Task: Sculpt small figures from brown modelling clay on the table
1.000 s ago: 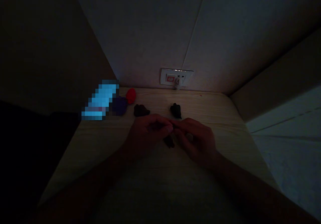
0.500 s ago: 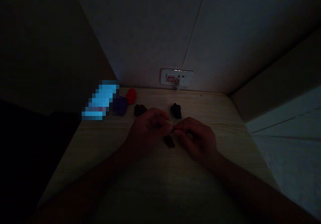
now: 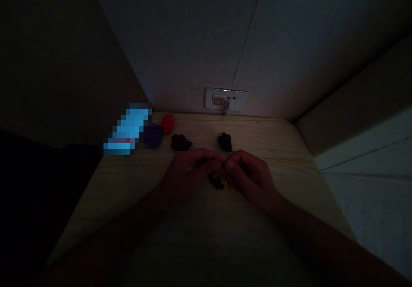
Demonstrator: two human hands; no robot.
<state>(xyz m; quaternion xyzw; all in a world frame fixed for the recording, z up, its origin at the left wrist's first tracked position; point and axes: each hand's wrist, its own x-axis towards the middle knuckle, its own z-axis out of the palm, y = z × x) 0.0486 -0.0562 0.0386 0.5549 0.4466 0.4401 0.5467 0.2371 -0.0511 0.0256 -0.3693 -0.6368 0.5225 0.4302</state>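
Observation:
In dim light my left hand (image 3: 189, 171) and my right hand (image 3: 249, 175) meet over a light wooden tabletop (image 3: 289, 158). Both have fingers curled, and their fingertips pinch together on something small that I cannot make out. A dark lump (image 3: 217, 182) lies on the table just under the fingertips. Beyond the hands lie a dark brownish lump (image 3: 180, 142) and a black lump (image 3: 225, 141). Further left sit a red lump (image 3: 167, 122) and a purple lump (image 3: 152, 135).
A glowing blue, blurred-out object (image 3: 128, 129) rests at the table's back left edge. A wall socket plate (image 3: 225, 99) with a plug sits on the back wall. Dark panels close in left and right. A pale surface (image 3: 370, 179) lies lower right.
My fingertips have drawn closer together and the right hand's fingers have curled in more tightly. The lumps on the table have not moved.

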